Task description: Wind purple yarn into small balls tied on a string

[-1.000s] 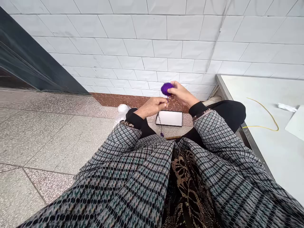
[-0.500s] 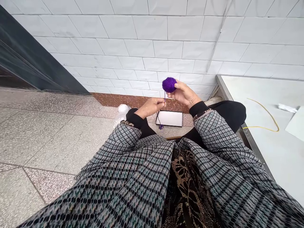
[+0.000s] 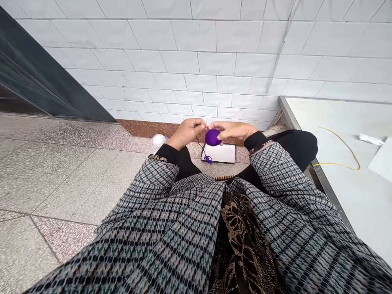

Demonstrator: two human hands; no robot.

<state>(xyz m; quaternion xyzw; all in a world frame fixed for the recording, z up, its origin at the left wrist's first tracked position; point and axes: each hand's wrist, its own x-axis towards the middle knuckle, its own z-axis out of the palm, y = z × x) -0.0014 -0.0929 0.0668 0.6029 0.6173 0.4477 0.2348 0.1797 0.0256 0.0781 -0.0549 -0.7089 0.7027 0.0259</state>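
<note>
A ball of purple yarn (image 3: pixel 212 138) is gripped by my right hand (image 3: pixel 234 130), with thumb and fingers around its right side. Just left of the ball, my left hand (image 3: pixel 190 130) pinches the yarn strand (image 3: pixel 199 143) between thumb and fingertips. From that hand the strand drops to a small loose tangle of purple yarn (image 3: pixel 208 160). The tangle lies over the left part of a white tray or box lid with a dark rim (image 3: pixel 223 153), on the floor below my hands.
A white fluffy bundle (image 3: pixel 159 139) sits on the floor left of my left wrist. At right stands a white table (image 3: pixel 346 204) with a metal edge, bearing a yellow cord (image 3: pixel 352 154) and a crumpled white piece (image 3: pixel 370 139). The tiled wall (image 3: pixel 199 65) rises in front.
The yarn ball has come down and slightly left in my right hand, its face turned. My left hand has risen a little, from below the ball to its upper left.
</note>
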